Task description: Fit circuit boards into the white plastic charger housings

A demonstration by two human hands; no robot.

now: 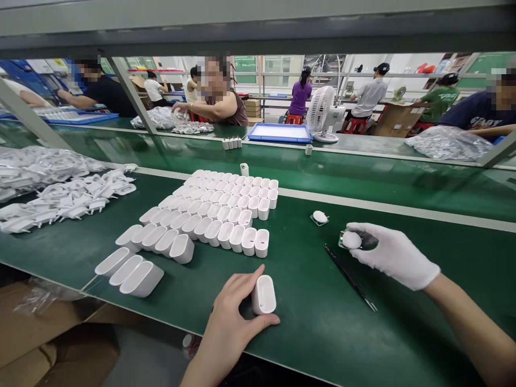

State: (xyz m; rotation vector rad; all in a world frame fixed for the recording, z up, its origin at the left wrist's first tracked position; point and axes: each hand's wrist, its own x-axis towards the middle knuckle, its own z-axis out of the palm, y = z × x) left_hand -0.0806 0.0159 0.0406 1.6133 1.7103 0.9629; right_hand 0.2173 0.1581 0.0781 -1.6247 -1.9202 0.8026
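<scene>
Dozens of white shells (217, 215) stand in rows at your eleven o'clock. Your bare left hand (231, 317) grips one shell (264, 294) near the table edge (169, 322). Open green mat lies rightward to tweezers (350, 278); your gloved right hand (393, 255) pinches a white pad (351, 239) at two o'clock.

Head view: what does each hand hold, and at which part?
The left hand grips one white shell by its sides, standing on the mat. The gloved right hand touches a small white pad with its fingertips.
</scene>
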